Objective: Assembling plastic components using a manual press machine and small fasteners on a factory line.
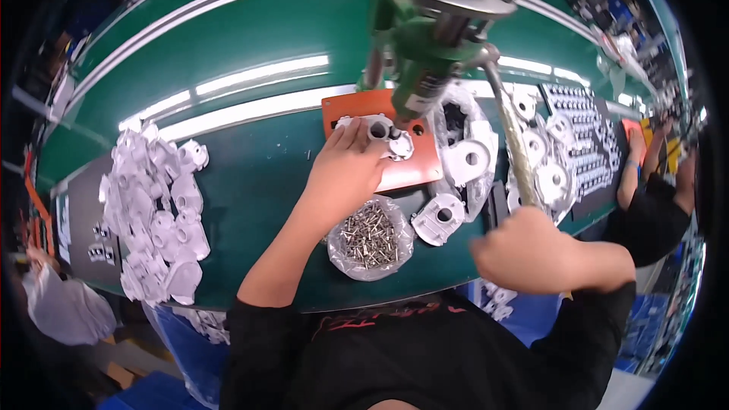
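Observation:
My left hand [345, 163] holds a small white housing [401, 147] with round openings down on an orange plate [412, 174]. Its fingers lie over the part's left side and hide some of it. Right above the housing is the lower end of a green arbor press [427, 53]; whether its tip touches the part I cannot tell. My right hand [524, 250] is closed round the lower end of the press's long lever [515, 140], which slants down toward me. Near the plate's front edge sits a clear plastic bag [405, 247] of small metal pins [367, 235].
Many white housings [156, 216] are heaped on the left. More lie right of the plate, including one white housing [440, 219] beside the bag and others [553, 180] beyond the lever. Small dark parts [581, 137] stand in rows farther right. A co-worker's arm [629, 178] shows at the right edge.

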Action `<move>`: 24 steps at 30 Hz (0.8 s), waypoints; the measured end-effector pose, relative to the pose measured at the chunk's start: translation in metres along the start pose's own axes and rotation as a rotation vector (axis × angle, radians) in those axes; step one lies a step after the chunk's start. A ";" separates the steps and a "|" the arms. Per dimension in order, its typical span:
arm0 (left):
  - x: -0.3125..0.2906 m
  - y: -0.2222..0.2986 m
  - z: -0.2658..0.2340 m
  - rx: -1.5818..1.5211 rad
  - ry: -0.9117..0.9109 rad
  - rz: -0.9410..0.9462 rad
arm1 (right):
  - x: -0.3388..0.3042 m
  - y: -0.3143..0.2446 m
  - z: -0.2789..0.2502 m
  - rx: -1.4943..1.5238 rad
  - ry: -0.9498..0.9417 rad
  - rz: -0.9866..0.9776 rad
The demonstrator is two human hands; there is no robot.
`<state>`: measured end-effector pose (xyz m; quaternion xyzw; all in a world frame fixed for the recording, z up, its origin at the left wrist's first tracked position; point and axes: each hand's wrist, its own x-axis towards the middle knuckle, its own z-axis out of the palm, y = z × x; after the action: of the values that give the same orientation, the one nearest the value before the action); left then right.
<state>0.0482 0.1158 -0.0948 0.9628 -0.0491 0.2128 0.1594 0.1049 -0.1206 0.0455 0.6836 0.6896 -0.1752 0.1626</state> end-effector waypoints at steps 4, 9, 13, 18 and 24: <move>0.016 0.008 -0.011 -0.104 -0.104 -0.152 | -0.007 0.017 -0.022 0.295 0.241 -0.067; 0.016 -0.008 0.017 -0.104 0.094 -0.128 | -0.059 0.148 -0.047 1.336 1.259 -0.144; 0.016 -0.014 0.015 -0.026 0.105 -0.051 | 0.056 0.184 -0.090 1.594 1.233 -0.397; 0.012 -0.018 -0.011 -0.191 -0.079 -0.164 | 0.073 0.153 -0.044 1.599 1.252 0.073; 0.015 -0.039 -0.033 -0.454 0.195 -0.406 | 0.004 0.147 0.047 0.950 1.072 0.512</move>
<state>0.0546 0.1634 -0.0714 0.8677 0.1133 0.2515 0.4134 0.2506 -0.1379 -0.0007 0.8105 0.3445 -0.0541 -0.4707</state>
